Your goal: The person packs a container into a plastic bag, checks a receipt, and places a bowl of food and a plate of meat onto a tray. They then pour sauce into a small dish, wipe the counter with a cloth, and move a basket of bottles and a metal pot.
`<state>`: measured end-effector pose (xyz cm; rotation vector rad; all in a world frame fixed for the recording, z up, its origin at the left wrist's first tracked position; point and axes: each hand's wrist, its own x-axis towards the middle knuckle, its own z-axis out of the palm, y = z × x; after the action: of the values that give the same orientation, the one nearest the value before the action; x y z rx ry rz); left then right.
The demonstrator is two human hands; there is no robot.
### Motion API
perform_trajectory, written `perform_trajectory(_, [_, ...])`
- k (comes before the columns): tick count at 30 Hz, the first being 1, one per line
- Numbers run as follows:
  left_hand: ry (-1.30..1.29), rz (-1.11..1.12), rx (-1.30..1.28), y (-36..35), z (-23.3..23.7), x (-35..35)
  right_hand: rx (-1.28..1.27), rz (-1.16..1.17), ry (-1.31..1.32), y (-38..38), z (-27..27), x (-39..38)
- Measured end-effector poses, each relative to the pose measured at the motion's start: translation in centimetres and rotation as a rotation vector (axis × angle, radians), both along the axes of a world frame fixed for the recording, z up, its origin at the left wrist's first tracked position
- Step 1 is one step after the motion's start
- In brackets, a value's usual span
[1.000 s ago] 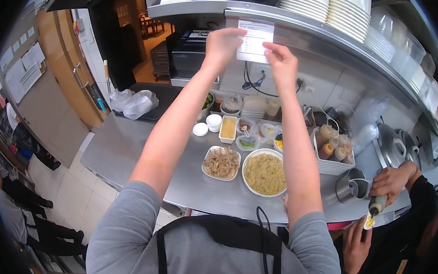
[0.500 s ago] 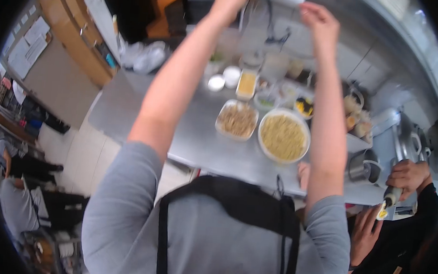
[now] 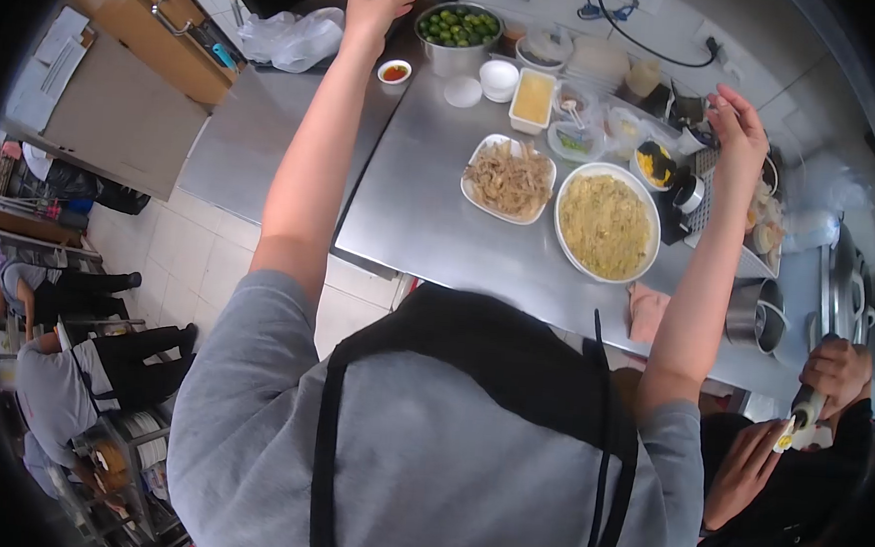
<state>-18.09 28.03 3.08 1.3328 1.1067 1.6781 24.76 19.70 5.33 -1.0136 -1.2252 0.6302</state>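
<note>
My left hand [image 3: 378, 14] is raised at the top, fingers stretched to the right, holding nothing I can see. Nearby stand a steel pot of small green fruits [image 3: 460, 26] and a white saucer of red sauce [image 3: 395, 72]. On the right, above the table's back, my right hand [image 3: 742, 132] is lifted with loosely bent fingers and nothing visible in it. Between my arms sit a white dish of shredded brownish food [image 3: 509, 180], a large oval bowl of yellowish mash [image 3: 607, 224] and a tub of yellow food [image 3: 533, 99].
A co-worker's hands [image 3: 746, 468] at the right hold a tool over something white and yellow. Small bowls [image 3: 655, 164], a rack [image 3: 750, 243] and steel containers [image 3: 756, 313] line the right side. A plastic bag [image 3: 293, 39] lies at the back left. People [image 3: 60, 391] are at far left.
My hands have moved apart and lower from a white object at the top edge, left hand leftward, right hand rightward. The view has shifted, showing the pot and sauce saucer.
</note>
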Motion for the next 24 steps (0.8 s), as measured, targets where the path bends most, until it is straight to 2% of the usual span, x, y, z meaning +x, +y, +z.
perform_trajectory(5, [0.042, 0.015, -0.165, -0.3, -7.0, -0.5, -0.094, -0.055, 0.027, -2.9, -6.3, 5.0])
perform_trajectory(7, [0.070, -0.047, -0.263, -0.8, -10.5, -0.7, -0.174, -0.149, 0.117, -4.9, -8.6, 6.6])
perform_trajectory(9, [0.044, -0.048, -0.420, -2.2, -13.1, 0.5, -0.216, -0.191, 0.107, -6.4, -10.9, 8.5])
perform_trajectory(13, [0.170, -0.172, -0.547, -3.2, -18.1, 3.1, -0.387, -0.295, 0.097, -8.6, -14.3, 10.5])
perform_trajectory(19, [0.368, -0.409, -0.750, -5.0, -19.5, 5.2, -0.455, -0.290, 0.010, -9.5, -15.9, 9.7])
perform_trajectory(21, [0.276, -0.538, -0.953, -6.6, -19.4, 4.8, -0.447, -0.274, 0.013, -9.3, -15.6, 8.4])
perform_trajectory(22, [0.276, -0.538, -0.954, -7.6, -19.4, 5.0, -0.440, -0.256, 0.014, -9.0, -15.4, 7.6])
perform_trajectory(24, [0.098, -0.778, -1.028, -9.6, -19.6, 5.6, -0.408, -0.186, -0.006, -7.8, -16.0, 5.7])
